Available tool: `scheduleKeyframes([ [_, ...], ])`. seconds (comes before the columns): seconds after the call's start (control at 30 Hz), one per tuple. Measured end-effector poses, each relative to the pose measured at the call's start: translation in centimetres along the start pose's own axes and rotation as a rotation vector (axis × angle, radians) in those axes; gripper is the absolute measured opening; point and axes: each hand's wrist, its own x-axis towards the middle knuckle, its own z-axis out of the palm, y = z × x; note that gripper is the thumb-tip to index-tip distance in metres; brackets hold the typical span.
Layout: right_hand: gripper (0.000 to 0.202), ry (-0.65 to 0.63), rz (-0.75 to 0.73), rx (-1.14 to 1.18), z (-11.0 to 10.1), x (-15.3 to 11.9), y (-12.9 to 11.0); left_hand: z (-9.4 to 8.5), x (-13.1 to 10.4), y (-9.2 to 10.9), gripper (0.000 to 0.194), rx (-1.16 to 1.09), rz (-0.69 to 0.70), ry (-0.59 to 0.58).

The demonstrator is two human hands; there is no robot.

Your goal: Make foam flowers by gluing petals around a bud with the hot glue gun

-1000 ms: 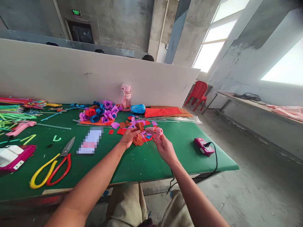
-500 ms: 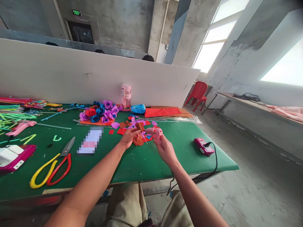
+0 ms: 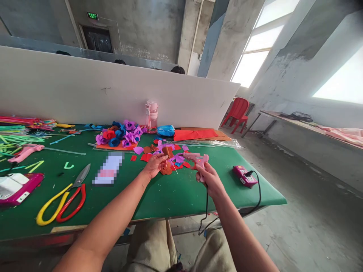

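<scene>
My right hand [image 3: 209,176] is wrapped round the handle of a pink hot glue gun [image 3: 198,158], whose nozzle points left and whose black cord hangs over the table's front edge. In my left hand [image 3: 156,164] the fingers pinch a brown paper flower piece [image 3: 168,152] on a thin pale stem [image 3: 173,166]. Below it lies an orange-brown paper piece [image 3: 166,169]. Loose purple petals [image 3: 179,158] and red ones [image 3: 145,157] are scattered about both hands. Behind them, finished paper flowers [image 3: 119,134] in purple, red and blue sit in a heap.
Scissors [image 3: 76,185], a blurred-out flat item [image 3: 109,169] and a second glue gun [image 3: 28,152] lie to the left. A pink bottle [image 3: 151,115] stands by the white partition [image 3: 113,90]. A magenta power strip [image 3: 244,176] sits near the right edge of the green table [image 3: 255,196].
My right hand has drawn the glue gun away to the right and turned it, so its side now shows. My left hand stays in place with the brown paper piece.
</scene>
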Motion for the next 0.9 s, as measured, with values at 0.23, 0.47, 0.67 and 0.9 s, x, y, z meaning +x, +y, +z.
scheduleKeyframes([
  [0.23, 0.018, 0.276, 0.238, -0.379, -6.8, 3.4, 1.7, -0.2, 0.2, -0.2, 0.026, -0.051, -0.027, -0.056],
  [0.47, 0.030, 0.529, 0.046, -1.013, -7.6, 4.2, 0.6, 0.3, -0.2, -0.1, 0.026, 0.005, 0.035, -0.023],
  [0.67, 0.038, 0.185, -0.255, -0.425, 0.8, 3.3, 1.6, 0.8, -0.3, -0.1, 0.028, 0.019, 0.067, 0.011],
  [0.9, 0.031, 0.125, -0.174, -0.061, 8.7, 3.2, 2.3, 0.9, -0.5, 0.0, 0.027, 0.058, 0.073, 0.035],
])
